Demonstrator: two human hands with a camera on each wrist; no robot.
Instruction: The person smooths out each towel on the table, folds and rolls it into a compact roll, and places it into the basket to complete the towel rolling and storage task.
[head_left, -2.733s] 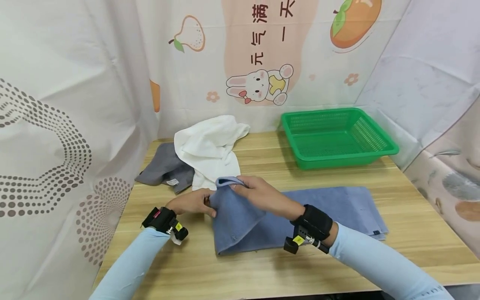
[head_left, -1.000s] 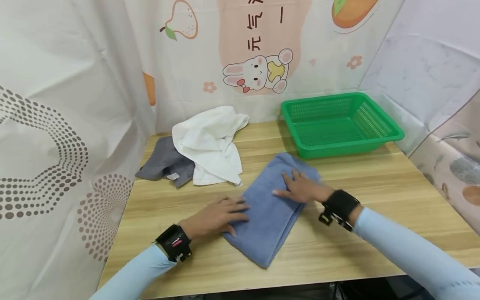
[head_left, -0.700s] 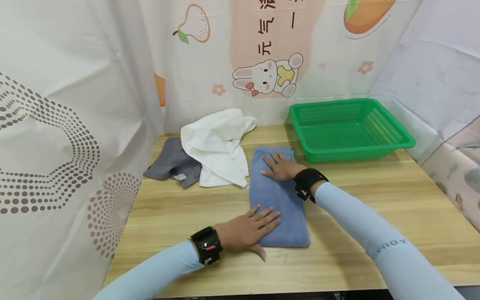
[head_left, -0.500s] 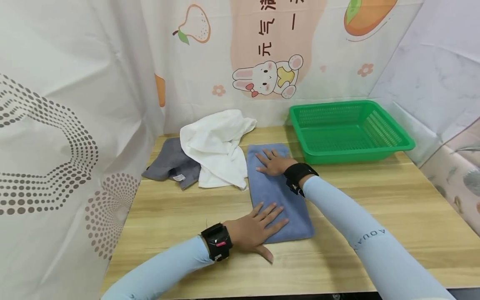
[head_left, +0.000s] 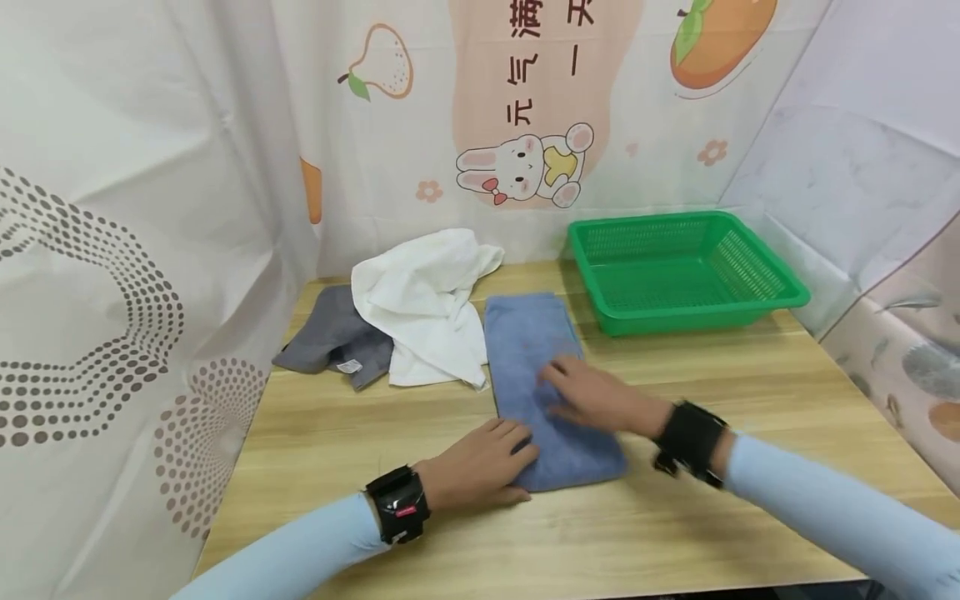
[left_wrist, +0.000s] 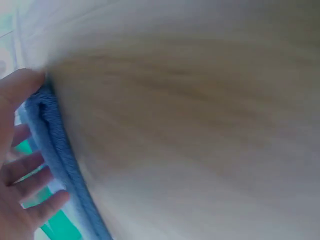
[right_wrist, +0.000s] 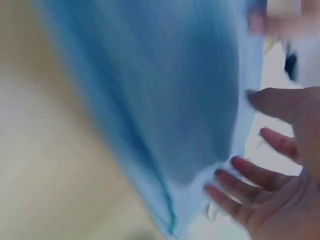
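A blue towel [head_left: 522, 329], folded into a long narrow rectangle, lies flat mid-table in the head view. My left hand [head_left: 477, 465] rests at its near left corner, fingers loosely bent over the cloth. In the left wrist view the thumb [left_wrist: 22, 85] meets the end of the towel's layered edge [left_wrist: 62, 145], while the other fingers spread apart. Blurred by motion, my right hand [head_left: 600, 398] hovers over the towel's right side. Its fingers [right_wrist: 255, 175] look loosely extended in the right wrist view, with nothing between them.
A white towel [head_left: 423, 292] lies crumpled at the back left, partly over a dark grey cloth [head_left: 330, 337] with a white label. At the back right stands a green plastic basket [head_left: 675, 321]. The wooden table's front edge [head_left: 675, 587] is close to me.
The long blue towel was folded over, turned lengthwise away from me and smoothed with flat palms. Since then my right hand has come back toward me, and my left fingers have bent.
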